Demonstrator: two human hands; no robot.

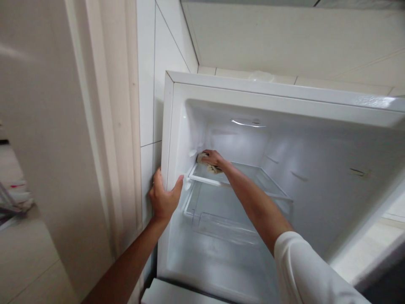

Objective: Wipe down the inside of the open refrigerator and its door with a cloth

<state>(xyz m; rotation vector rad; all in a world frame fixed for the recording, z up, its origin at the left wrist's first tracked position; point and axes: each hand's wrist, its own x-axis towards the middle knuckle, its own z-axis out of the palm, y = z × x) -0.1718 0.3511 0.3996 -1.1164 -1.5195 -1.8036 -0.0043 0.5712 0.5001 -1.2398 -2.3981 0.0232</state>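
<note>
A white refrigerator (284, 90) stands open in front of me. My left hand (165, 195) grips the left edge of its cabinet, the thumb on the front face and the fingers around the outer side. Inside, my right hand (212, 158) holds a beige cloth (214, 169) against the left inner wall, just above the upper glass shelf (242, 169). Part of the cloth hangs down below the fingers. A second glass shelf (215, 200) sits lower, with a clear plastic drawer or tray (226, 228) beneath it.
A lamp cover (248, 123) is set in the refrigerator's ceiling. A wooden door frame (117, 126) and tiled wall (167, 55) stand close on the left. Something of clear plastic (262, 76) lies on top of the refrigerator. A white panel (177, 293) juts out at the bottom.
</note>
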